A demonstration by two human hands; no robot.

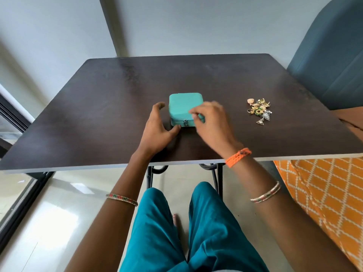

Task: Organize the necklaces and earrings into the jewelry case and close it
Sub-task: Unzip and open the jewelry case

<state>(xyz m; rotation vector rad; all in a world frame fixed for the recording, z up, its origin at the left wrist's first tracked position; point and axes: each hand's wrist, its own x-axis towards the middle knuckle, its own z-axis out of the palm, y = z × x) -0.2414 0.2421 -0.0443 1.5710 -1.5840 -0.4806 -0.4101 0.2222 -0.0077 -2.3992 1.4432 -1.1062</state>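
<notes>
A small teal jewelry case point(182, 104) sits zipped shut in the middle of the dark table point(98, 107), its zipper pull facing me. My left hand point(159, 127) cups the case's left side, thumb touching the front left corner, fingers spread and relaxed. My right hand point(211, 122) is blurred at the case's front right corner, fingers curled against the edge near the zipper. A heap of earrings and necklaces point(259, 110) lies on the table to the right of the case, apart from both hands.
A blue upholstered chair point(332, 55) stands at the table's far right. An orange patterned cloth point(324, 193) lies below the table's right edge. My legs in teal trousers are under the near edge. A wall is behind the table.
</notes>
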